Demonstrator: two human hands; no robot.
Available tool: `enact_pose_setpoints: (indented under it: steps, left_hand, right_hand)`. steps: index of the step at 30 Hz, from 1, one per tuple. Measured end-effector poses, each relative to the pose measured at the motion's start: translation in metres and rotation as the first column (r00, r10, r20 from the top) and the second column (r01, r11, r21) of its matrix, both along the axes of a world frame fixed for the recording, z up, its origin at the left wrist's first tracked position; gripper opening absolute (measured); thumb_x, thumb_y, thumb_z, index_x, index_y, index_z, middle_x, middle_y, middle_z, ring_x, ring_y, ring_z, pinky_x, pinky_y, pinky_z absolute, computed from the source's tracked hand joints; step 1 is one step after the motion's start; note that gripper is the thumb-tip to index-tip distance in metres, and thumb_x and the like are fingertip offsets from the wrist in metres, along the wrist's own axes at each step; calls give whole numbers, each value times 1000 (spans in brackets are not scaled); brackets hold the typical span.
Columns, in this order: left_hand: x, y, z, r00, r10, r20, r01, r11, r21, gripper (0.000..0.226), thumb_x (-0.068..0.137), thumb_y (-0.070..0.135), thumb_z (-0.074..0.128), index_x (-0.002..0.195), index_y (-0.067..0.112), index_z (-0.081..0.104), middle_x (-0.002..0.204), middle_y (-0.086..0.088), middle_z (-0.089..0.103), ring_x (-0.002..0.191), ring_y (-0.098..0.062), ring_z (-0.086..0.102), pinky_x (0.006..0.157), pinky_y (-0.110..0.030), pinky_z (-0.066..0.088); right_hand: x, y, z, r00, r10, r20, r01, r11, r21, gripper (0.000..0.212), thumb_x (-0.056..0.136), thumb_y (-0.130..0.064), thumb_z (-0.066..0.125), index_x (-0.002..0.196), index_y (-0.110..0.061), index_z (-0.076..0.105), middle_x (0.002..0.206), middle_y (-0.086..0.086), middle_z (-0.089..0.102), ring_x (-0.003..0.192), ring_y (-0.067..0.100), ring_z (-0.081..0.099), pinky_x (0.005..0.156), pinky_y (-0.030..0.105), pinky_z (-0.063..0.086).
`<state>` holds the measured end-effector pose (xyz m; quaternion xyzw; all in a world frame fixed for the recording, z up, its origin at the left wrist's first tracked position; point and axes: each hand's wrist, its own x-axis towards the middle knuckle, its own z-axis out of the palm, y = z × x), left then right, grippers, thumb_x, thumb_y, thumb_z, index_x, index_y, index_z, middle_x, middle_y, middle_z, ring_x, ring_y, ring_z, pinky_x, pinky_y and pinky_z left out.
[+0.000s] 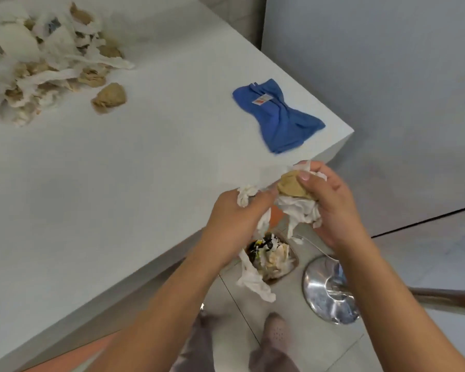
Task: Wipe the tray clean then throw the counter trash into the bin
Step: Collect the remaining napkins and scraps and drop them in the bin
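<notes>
My left hand [234, 218] and my right hand [330, 208] both hold crumpled white and brown tissue trash [297, 200] just past the counter's front edge. Directly below them on the floor stands a small bin [293, 260], partly filled with paper; one white tissue [255, 280] hangs over its rim. A large pile of white and brown paper trash [46, 60] lies at the counter's far left, with one brown wad [109, 98] apart from it. A blue cloth [279, 116] lies crumpled near the counter's right corner. No tray is in view.
The white counter [118, 183] fills the left and centre. A shiny metal stool base [328, 291] stands on the tiled floor right of the bin. My feet [271, 339] show at the bottom. A grey wall panel [387, 76] is on the right.
</notes>
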<state>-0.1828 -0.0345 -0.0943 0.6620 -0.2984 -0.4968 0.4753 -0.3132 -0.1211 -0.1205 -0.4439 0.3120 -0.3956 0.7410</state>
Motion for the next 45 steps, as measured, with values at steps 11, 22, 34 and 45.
enact_pose_setpoints:
  steps: [11, 22, 34, 45]
  left_hand:
    - [-68, -79, -312, 951, -9, 309, -103, 934, 343, 34, 91, 29, 58, 59, 18, 50, 58, 5, 49, 65, -18, 53, 60, -25, 35]
    - [-90, -67, -576, 497, -452, 741, 308, 890, 336, 41, 79, 15, 38, 115, 3, 53, 113, -14, 44, 100, -22, 43, 92, -36, 42]
    - [-86, -37, -618, -106, -767, 633, 430, 539, 724, 69, 84, 9, 57, 146, 7, 26, 152, -15, 18, 136, -33, 27, 111, -42, 29]
    - [-92, -61, -661, -18, -927, 374, 537, 307, 786, 39, 94, 3, 44, 133, 0, 41, 139, -19, 35, 120, -34, 44, 98, -41, 41]
  right_hand:
    - [-78, -44, -288, 865, 5, -502, 88, 983, 162, 17, 83, -28, 70, 99, -23, 71, 102, 0, 72, 97, 17, 67, 90, 35, 50]
    - [-73, -34, -566, 475, -47, -879, -160, 977, -138, 40, 100, -33, 35, 133, -16, 51, 127, 11, 47, 116, 24, 51, 104, 27, 34]
    - [-100, 8, -583, -200, 35, -979, -758, 628, 177, 75, 96, -22, 45, 150, -5, -5, 158, 16, 6, 144, 31, 17, 111, 38, 29]
    - [-64, -8, -630, -397, 183, -900, -706, 565, 426, 39, 93, -15, 53, 131, -6, 49, 135, 11, 50, 126, 25, 46, 103, 33, 42]
